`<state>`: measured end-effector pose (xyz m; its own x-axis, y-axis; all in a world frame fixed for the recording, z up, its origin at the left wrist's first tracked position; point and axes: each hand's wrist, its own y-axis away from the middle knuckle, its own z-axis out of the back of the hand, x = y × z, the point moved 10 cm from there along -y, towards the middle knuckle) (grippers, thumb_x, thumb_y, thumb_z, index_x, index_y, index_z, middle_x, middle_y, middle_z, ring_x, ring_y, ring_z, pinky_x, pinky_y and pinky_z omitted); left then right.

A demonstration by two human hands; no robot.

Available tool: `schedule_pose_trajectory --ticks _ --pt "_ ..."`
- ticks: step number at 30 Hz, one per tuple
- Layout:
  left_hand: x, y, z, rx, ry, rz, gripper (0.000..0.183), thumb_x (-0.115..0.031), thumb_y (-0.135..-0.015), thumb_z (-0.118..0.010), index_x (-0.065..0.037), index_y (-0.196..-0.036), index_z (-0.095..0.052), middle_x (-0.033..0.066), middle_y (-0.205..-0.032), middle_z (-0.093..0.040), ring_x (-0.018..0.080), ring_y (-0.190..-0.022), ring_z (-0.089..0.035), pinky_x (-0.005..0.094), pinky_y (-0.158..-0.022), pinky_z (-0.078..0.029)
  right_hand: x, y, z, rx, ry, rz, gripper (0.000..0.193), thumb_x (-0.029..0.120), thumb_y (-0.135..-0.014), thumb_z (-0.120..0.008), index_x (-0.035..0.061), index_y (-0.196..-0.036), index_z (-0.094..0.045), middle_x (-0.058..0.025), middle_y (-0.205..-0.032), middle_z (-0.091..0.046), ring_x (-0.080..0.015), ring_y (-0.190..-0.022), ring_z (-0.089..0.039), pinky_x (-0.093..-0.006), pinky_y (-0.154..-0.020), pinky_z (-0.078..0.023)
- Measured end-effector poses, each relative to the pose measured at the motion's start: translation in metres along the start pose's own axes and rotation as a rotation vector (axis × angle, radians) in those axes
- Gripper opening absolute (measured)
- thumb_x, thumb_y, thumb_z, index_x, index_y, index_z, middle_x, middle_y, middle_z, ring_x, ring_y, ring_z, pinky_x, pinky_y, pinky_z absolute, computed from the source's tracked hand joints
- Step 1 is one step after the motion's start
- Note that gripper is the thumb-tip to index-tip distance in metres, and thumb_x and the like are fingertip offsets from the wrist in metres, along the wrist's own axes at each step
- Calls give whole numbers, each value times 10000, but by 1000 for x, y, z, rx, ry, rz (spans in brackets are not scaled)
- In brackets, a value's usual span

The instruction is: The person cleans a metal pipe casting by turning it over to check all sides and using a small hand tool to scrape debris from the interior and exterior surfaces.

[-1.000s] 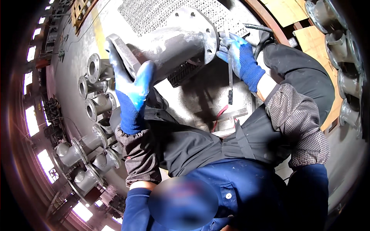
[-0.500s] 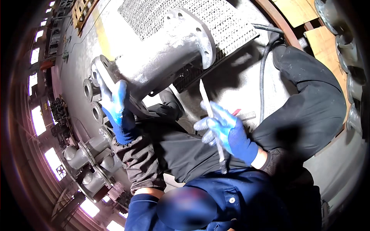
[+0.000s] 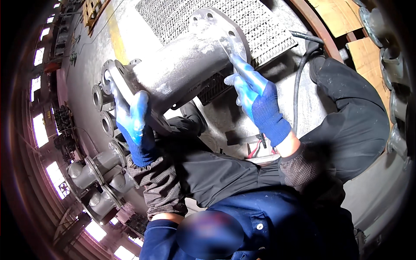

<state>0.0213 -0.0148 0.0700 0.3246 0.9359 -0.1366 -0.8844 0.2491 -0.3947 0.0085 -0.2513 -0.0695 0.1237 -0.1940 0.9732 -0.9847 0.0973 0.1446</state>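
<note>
A grey flanged pipe [image 3: 173,65] lies slantwise on a metal grate [image 3: 271,30]. My left hand [image 3: 135,117], in a blue-and-white glove, is wrapped over the rim of the near-left flange [image 3: 119,82]. My right hand [image 3: 255,95], gloved alike, is at the far-right flange [image 3: 242,41]. Its fingers are closed round a long, pointed metal tool [image 3: 225,48], of which only the tip end shows. That tip lies against or just in front of the flange face; I cannot tell which. The rest of the tool is hidden by the hand.
A dark hose [image 3: 296,86] curves across the floor beside my leg. Small tools with red parts [image 3: 255,149] lie between my legs. More flanged pipe pieces [image 3: 102,169] stand at the left, and others [image 3: 394,65] line the right rim by wooden boards [image 3: 368,58].
My right hand has moved up and forward with the pointed tool, from above my lap to the far-right flange. My left hand stays on the near flange.
</note>
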Motion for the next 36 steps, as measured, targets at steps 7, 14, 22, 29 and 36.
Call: schedule_pose_trajectory --ticks 7,14,22,29,36 --pt "2 4 0 2 6 17 294 -42 -867 -512 -140 -1143 -535 231 -1343 -374 356 -1067 -531 370 -789 -501 9 -12 -15 20 639 181 428 88 -824 -526 142 -1248 -496 -207 -932 -587 -350 -802 -587 -379 -682 -482" --pt "3 0 0 0 -56 -15 286 -47 -871 -511 -129 -1144 -534 235 -1325 -396 349 -1057 -535 370 -785 -502 -6 -15 -7 13 404 150 423 55 -832 -485 83 -1254 -485 -185 -1026 -590 -267 -891 -591 -338 -760 -474" --pt "-16 -3 5 -89 -81 -269 268 -37 -866 -521 -112 -1122 -547 243 -1285 -434 342 -1052 -541 360 -788 -501 21 -13 -19 112 904 198 475 147 -847 -463 134 -1316 -392 -179 -750 -620 -329 -639 -616 -455 -547 -492" --pt "-2 0 3 -48 -44 -152 342 -9 -845 -544 -134 -1163 -541 222 -1284 -446 322 -1013 -563 323 -756 -510 11 -17 3 74 518 82 389 130 -804 -496 126 -1190 -549 -224 -724 -587 -346 -654 -608 -416 -606 -491" --pt "13 -5 1 -32 122 195 354 -14 -839 -555 -144 -1168 -541 250 -1249 -466 300 -916 -595 329 -703 -519 28 -24 -4 2 578 272 333 110 -793 -480 156 -1094 -616 -198 -843 -614 -349 -726 -611 -419 -670 -497"
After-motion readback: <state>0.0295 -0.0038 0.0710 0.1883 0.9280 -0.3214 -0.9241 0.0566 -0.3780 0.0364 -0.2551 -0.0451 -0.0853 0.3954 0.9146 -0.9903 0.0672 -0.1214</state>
